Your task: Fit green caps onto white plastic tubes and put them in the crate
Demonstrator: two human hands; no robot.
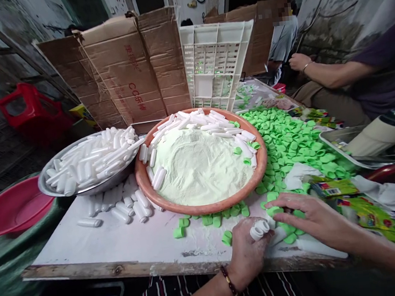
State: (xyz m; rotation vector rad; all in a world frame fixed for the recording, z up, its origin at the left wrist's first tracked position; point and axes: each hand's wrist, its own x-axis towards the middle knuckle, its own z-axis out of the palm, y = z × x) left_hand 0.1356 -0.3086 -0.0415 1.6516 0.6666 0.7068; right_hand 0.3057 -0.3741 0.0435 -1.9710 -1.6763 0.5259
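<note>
My left hand, with a beaded bracelet at the wrist, grips a white plastic tube at the table's front edge. My right hand reaches in from the right, its fingers curled over a green plastic cap. Further green caps lie heaped beyond it. An orange earthenware basin holds pale powder with white tubes along its far side. More white tubes fill a steel bowl to the left, and others lie loose on the white tabletop.
A seated co-worker's arm rests at the upper right, and a second person stands behind. Flattened cardboard and a white plastic crate stand at the back. A red basin sits left, and a metal tray right.
</note>
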